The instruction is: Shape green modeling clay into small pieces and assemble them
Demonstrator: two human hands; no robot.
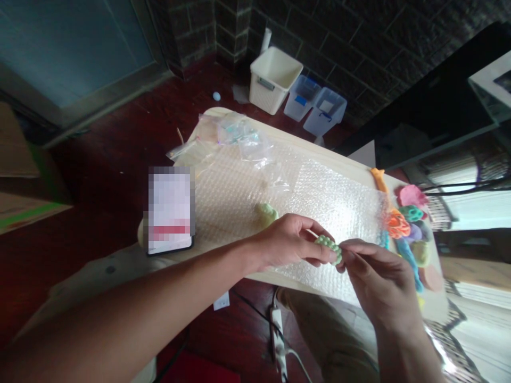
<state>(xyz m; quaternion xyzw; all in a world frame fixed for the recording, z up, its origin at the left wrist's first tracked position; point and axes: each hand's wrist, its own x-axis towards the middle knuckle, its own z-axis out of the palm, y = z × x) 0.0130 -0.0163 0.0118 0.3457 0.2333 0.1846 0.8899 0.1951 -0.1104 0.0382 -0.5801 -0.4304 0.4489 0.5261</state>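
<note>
Both hands [285, 244] [381, 279] curl inward, pinching a bumpy green piece [328, 246].

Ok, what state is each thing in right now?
Left hand: closed on the green piece
Right hand: pinching its end
Green piece: held up between both hands
Bubble wrap: spread out
Other green piece: lying on the bubble wrap
Tablet: screen bright, content blurred
White bin: open

Dark brick wall [319, 32], reddish floor [120, 125] (faintly glossy).
</note>
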